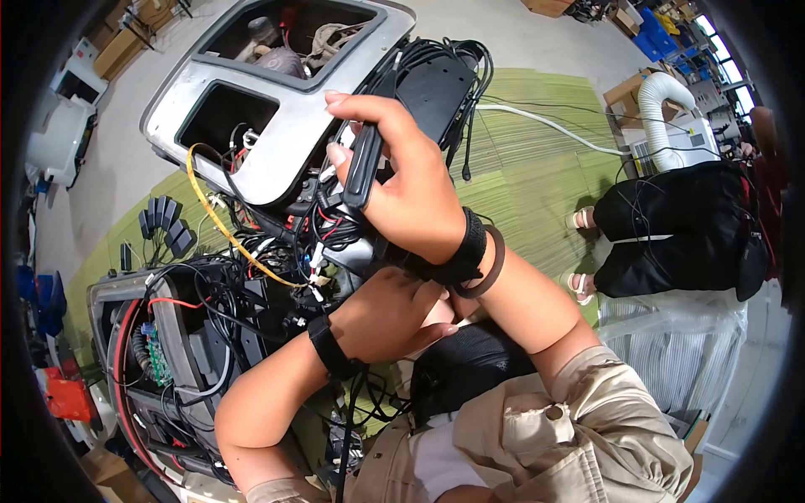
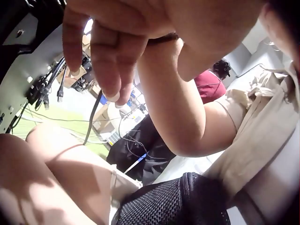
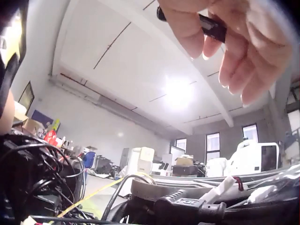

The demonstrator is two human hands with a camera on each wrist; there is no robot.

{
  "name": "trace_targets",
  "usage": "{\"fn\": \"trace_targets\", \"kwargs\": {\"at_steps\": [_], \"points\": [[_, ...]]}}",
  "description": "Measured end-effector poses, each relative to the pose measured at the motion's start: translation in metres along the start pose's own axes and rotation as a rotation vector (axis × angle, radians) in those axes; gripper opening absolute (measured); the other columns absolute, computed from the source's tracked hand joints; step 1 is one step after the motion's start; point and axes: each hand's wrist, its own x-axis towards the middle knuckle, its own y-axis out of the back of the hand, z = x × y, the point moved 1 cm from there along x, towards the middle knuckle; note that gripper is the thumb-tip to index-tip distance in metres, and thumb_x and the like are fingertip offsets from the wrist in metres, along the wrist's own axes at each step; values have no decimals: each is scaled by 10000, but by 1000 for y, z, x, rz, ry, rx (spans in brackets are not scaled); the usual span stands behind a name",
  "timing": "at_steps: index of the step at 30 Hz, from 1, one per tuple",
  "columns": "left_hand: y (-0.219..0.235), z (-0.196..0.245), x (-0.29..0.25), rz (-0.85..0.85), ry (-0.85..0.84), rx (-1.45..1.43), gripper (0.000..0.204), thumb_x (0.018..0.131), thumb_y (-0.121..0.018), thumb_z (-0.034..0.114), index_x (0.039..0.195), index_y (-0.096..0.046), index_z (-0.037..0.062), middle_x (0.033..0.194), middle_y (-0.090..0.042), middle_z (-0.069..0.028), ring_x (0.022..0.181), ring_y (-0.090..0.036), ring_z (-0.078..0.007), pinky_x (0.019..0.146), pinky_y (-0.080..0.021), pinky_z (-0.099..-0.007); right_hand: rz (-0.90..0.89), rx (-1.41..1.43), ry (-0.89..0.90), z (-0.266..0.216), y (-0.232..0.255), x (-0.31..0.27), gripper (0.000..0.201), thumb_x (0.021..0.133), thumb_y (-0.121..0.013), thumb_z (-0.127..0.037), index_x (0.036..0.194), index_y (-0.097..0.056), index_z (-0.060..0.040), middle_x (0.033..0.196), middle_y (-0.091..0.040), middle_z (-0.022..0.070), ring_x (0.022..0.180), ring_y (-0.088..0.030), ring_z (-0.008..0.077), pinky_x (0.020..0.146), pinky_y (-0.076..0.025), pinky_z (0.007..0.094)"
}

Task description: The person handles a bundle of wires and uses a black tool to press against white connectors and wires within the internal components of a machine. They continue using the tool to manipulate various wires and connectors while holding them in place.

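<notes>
My right hand (image 1: pixel 407 176) grips a slim black bar-shaped object (image 1: pixel 363 172) between thumb and fingers, above the wires. In the right wrist view, part of the black object (image 3: pixel 214 29) shows between the fingers; its exact kind is unclear. A black strap (image 1: pixel 470 239) and a dark hair tie (image 1: pixel 495 264) circle that wrist. My left hand (image 1: pixel 390 306) is at the underside of the right wrist, its thumb extended and other fingers partly hidden. In the left wrist view, the left hand's fingers (image 2: pixel 110 70) hang down loosely with nothing visible between them.
A white-grey machine shell (image 1: pixel 298 117) with two openings stands ahead. Tangled cables and an open housing with a green circuit board (image 1: pixel 155 356) lie to the left. A yellow cable (image 1: pixel 222 222) arcs between them. Another person in black trousers (image 1: pixel 671 226) is at the right.
</notes>
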Motion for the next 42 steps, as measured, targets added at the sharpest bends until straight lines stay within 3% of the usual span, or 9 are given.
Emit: {"fn": "trace_targets", "kwargs": {"at_steps": [6,9,11,14,21,28,34,38,42], "points": [[-2,-7,0,-24,0,56,406,870,-610,304,1124,-557,-9,1014,-652,-163,1012,-599,-331,924,-412,-459,2,137,-84,-7,1,-1,355,872,-619,-26,1209,-509,-53,1253,-554,94,1087,-544,162,954,-432,300],[-9,-12,0,53,-50,120,400,846,-633,266,1163,-545,38,980,-643,-150,973,-601,-357,852,-448,-458,-14,165,-28,-10,-2,-5,368,867,-610,-6,1219,-511,-46,1250,-554,116,1192,-522,189,995,-413,310],[-13,-12,4,152,-69,261,354,848,-623,250,1141,-584,56,1036,-634,-134,1001,-592,-347,873,-444,-454,-13,180,-16,-13,-4,-7,374,862,-610,1,1220,-511,-41,1249,-554,120,1188,-524,190,1000,-410,313],[-19,-11,5,150,-7,345,314,862,-605,245,1131,-604,84,1080,-626,-119,1035,-582,-331,901,-436,-454,-10,206,-15,-16,-5,-9,388,850,-615,16,1221,-511,-32,1256,-552,130,1185,-525,193,1005,-406,317],[-20,-15,2,131,-17,285,320,840,-638,204,1134,-604,82,1059,-632,-118,1027,-592,-318,905,-437,-441,18,101,71,-16,-1,-9,393,832,-635,-2,1209,-529,-44,1210,-605,143,1130,-583,227,961,-447,332],[-14,-8,1,94,-68,276,501,824,-667,249,1229,-503,4,1012,-643,-124,944,-620,-309,874,-456,-422,83,-33,120,-2,11,0,360,837,-647,-18,1179,-535,-41,1193,-613,143,1049,-603,212,921,-459,318],[-18,-8,-1,56,-102,206,560,818,-669,272,1246,-476,-33,1008,-644,-114,942,-623,-300,878,-456,-413,176,49,67,5,17,5,348,856,-617,27,1184,-512,-23,1210,-583,113,1138,-560,186,1010,-415,313],[-13,-4,0,-22,-38,111,582,820,-672,294,1246,-473,-48,1022,-639,-122,958,-619,-306,885,-454,-413,162,-6,115,0,11,-1,360,840,-635,7,1183,-532,-29,1207,-596,115,1093,-571,176,939,-445,301],[-12,-3,0,52,-100,124,566,841,-648,355,1189,-491,-63,952,-658,-184,916,-643,-319,843,-467,-417,165,-70,174,-3,7,-2,367,820,-647,0,1173,-558,-48,1188,-627,116,1040,-605,197,895,-467,297]]}}
